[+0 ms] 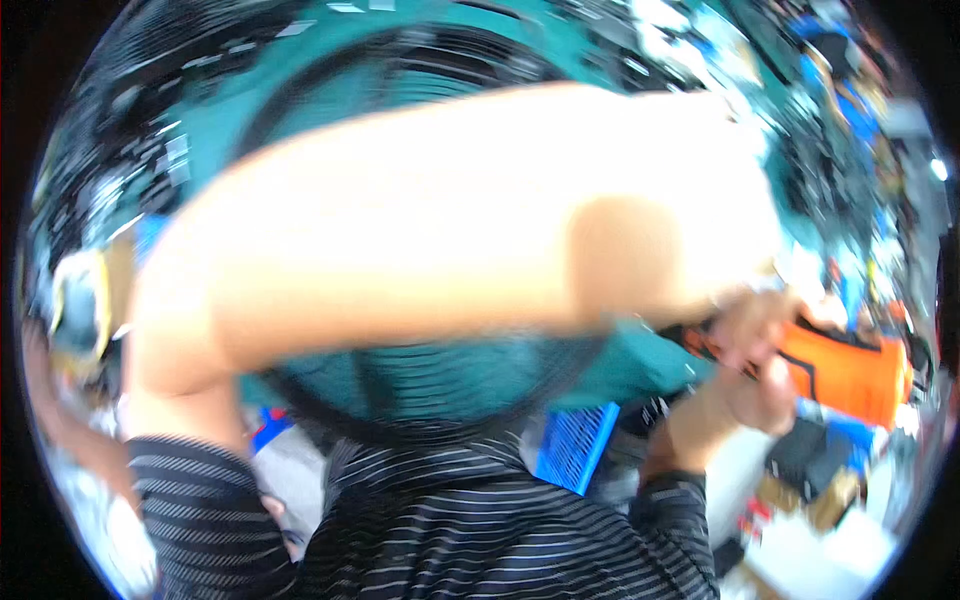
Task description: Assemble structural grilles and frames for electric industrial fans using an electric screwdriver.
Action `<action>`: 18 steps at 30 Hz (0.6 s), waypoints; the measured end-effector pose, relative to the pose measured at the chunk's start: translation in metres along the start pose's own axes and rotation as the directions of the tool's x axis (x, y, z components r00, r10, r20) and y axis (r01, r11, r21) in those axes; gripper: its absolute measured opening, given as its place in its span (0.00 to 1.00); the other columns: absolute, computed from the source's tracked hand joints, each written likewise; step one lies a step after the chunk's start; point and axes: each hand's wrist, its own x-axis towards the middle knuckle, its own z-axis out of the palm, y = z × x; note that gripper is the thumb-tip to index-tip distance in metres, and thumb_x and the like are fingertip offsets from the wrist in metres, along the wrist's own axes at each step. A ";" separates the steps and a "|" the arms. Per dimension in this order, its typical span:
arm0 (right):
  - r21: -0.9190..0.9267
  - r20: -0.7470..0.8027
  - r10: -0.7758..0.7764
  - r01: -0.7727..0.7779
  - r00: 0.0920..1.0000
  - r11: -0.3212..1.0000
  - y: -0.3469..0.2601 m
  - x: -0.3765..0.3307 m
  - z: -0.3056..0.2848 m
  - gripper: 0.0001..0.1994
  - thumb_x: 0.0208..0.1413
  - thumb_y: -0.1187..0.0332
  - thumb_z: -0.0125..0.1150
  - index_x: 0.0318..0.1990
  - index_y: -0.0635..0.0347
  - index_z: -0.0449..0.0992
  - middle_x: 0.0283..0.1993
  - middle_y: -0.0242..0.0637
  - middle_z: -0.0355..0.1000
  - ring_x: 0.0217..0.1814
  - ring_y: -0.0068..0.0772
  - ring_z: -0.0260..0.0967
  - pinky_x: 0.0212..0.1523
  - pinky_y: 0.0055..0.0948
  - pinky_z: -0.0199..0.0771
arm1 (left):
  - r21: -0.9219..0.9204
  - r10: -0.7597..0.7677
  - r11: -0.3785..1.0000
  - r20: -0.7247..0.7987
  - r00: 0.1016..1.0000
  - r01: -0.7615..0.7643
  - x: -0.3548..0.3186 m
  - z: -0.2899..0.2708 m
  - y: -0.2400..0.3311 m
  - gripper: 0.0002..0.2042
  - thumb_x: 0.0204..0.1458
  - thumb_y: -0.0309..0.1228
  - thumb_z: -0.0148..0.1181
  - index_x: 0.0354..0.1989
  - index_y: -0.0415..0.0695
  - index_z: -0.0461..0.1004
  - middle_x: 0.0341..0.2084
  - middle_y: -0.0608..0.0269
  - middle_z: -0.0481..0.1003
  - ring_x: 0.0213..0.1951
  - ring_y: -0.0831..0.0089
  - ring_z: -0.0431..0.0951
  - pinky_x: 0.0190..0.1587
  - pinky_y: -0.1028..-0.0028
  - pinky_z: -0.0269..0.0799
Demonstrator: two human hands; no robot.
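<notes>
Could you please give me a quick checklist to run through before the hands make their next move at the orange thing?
1. Picture sharp enough to judge: not ok, motion blur.
2. Left forearm out of the view's way: not ok, it crosses most of the picture.
3. Right hand near the orange thing: ok.
4. Right hand's grip: cannot tell.
5. Left hand visible: cannot tell, blurred.
6. Blue slatted crate apart from the hands: ok.
</notes>
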 end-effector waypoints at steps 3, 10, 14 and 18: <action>-0.110 -0.198 -0.028 0.006 0.980 0.994 -0.009 -0.014 -0.010 0.21 0.53 0.72 0.52 0.54 0.71 0.60 0.31 0.38 0.63 0.26 0.26 0.59 0.31 0.27 0.63 | 0.084 -0.309 0.944 -0.107 0.945 0.318 -0.007 -0.041 0.065 0.18 0.42 0.35 0.56 0.38 0.34 0.75 0.39 0.47 0.75 0.50 0.53 0.73 0.61 0.52 0.64; -0.374 -0.475 -0.166 -0.027 0.864 0.927 0.021 -0.038 -0.023 0.18 0.56 0.77 0.54 0.54 0.74 0.62 0.29 0.36 0.63 0.25 0.27 0.59 0.33 0.27 0.66 | 0.016 -0.711 0.692 0.185 0.678 0.721 -0.132 -0.078 0.204 0.41 0.31 0.51 0.72 0.56 0.43 0.69 0.66 0.44 0.58 0.69 0.46 0.54 0.68 0.39 0.46; -0.359 -0.572 -0.179 -0.048 0.800 0.932 0.018 -0.029 0.012 0.14 0.50 0.72 0.63 0.44 0.65 0.72 0.23 0.38 0.69 0.20 0.29 0.66 0.21 0.29 0.70 | 0.020 -0.768 0.638 0.090 0.634 0.770 -0.164 -0.064 0.230 0.44 0.27 0.52 0.74 0.57 0.44 0.69 0.64 0.42 0.60 0.68 0.44 0.54 0.69 0.37 0.40; -0.433 -0.551 -0.267 0.002 0.791 0.901 0.007 -0.018 0.046 0.13 0.49 0.73 0.66 0.42 0.65 0.73 0.23 0.37 0.69 0.20 0.29 0.67 0.19 0.27 0.69 | 0.023 -0.744 0.668 0.025 0.668 0.744 -0.174 -0.062 0.232 0.42 0.29 0.51 0.74 0.56 0.44 0.70 0.62 0.42 0.61 0.67 0.44 0.55 0.69 0.36 0.39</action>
